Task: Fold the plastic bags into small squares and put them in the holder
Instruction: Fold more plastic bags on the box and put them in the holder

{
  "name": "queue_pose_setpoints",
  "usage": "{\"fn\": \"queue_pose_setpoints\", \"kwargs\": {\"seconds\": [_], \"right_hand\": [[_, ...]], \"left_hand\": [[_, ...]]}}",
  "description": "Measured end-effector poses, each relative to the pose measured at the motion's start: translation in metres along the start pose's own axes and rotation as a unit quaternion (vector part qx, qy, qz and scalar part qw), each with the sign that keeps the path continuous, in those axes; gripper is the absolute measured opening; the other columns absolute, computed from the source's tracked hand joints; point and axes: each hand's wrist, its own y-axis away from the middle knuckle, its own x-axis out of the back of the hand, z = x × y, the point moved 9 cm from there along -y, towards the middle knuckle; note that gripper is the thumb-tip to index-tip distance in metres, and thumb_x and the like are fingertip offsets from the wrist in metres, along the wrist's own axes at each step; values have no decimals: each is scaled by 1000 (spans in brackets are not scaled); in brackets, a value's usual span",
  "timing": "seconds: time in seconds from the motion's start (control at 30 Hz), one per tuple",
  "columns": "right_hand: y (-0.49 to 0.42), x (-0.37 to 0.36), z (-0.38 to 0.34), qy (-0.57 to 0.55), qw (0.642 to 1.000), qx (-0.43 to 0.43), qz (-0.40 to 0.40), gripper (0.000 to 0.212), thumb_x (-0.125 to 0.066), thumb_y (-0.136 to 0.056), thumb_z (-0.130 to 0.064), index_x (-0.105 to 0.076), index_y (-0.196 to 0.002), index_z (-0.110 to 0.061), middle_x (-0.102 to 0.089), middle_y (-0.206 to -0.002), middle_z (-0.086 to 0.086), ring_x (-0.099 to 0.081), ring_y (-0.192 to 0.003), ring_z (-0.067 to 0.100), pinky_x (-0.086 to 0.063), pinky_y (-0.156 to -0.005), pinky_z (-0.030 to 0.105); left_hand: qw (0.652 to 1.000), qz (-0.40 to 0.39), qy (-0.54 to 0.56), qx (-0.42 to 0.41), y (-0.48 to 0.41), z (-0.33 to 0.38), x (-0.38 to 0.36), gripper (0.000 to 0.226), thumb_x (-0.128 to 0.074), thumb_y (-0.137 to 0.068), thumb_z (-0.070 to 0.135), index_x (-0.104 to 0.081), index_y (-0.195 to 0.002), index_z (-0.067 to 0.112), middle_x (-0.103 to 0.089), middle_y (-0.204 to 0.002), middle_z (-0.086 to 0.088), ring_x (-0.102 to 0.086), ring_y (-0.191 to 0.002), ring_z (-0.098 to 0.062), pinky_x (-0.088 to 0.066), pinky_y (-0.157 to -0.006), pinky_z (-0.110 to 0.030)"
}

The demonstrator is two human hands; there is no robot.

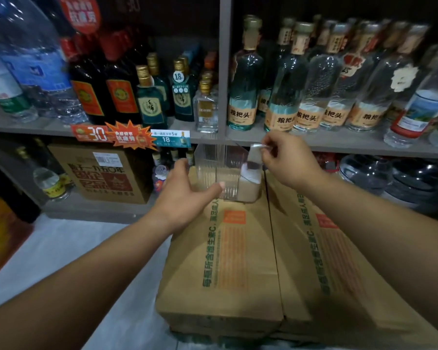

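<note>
A clear ribbed plastic holder (220, 168) stands at the far end of the cardboard boxes (233, 253). My left hand (187, 193) cups its left side, fingers curved around the wall and thumb along the front. My right hand (286, 160) pinches the top edge of a folded translucent plastic bag (254, 157) that stands upright in the holder's right end. More folded white bags (249, 183) sit low in that right corner.
Grey shelves (339, 141) behind the holder carry many glass and plastic bottles. A printed carton (104, 173) sits on the lower shelf at left. Orange price tags (129, 137) hang from the shelf edge. Pale floor (74, 253) lies left of the boxes.
</note>
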Motion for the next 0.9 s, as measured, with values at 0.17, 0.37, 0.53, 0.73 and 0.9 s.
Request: {"fn": "queue_pose_setpoints", "kwargs": {"seconds": [0.17, 0.37, 0.53, 0.73, 0.9], "right_hand": [[7, -25, -8, 97, 990, 98, -31, 10, -60, -95, -20, -64, -101, -13, -69, -91, 8, -63, -86, 29, -47, -70, 37], [11, -41, 1, 100, 989, 83, -67, 12, -58, -97, -25, -64, -105, -19, -62, -93, 5, -55, -92, 21, -49, -75, 39], [6, -50, 14, 6, 989, 18, -149, 6, -62, -96, -20, -67, -95, -23, -67, -92, -8, -62, -88, 14, -48, -76, 32], [4, -50, 12, -50, 972, -35, -228, 29, -64, -91, -22, -67, -120, -22, -67, -112, -9, -62, -102, 8, -51, -90, 27], [19, -56, 6, 41, 958, -6, -282, 41, -62, -86, -32, -57, -126, -27, -65, -116, -2, -61, -104, 19, -53, -91, 39]], "left_hand": [[996, -9, 83, -8, -23, 1, -16, 102, -66, -67, 83, -26, -148, 36, -49, -147, 11, -48, -134, -11, -38, -116, -43], [995, 7, 96, -21, -27, 6, -25, 66, -63, -91, 58, -32, -144, 34, -48, -132, 20, -46, -123, -3, -32, -100, -24], [994, 17, 103, -20, -27, 4, -25, 61, -63, -90, 59, -35, -140, 37, -54, -134, 20, -51, -124, -5, -37, -105, -29], [996, 15, 91, -12, -27, 4, -26, 51, -63, -91, 59, -35, -128, 40, -57, -131, 17, -54, -120, -6, -37, -99, -27], [995, 25, 91, -12, -28, 1, -26, 58, -64, -90, 60, -37, -135, 34, -58, -131, 16, -56, -120, -8, -41, -103, -31]]}}
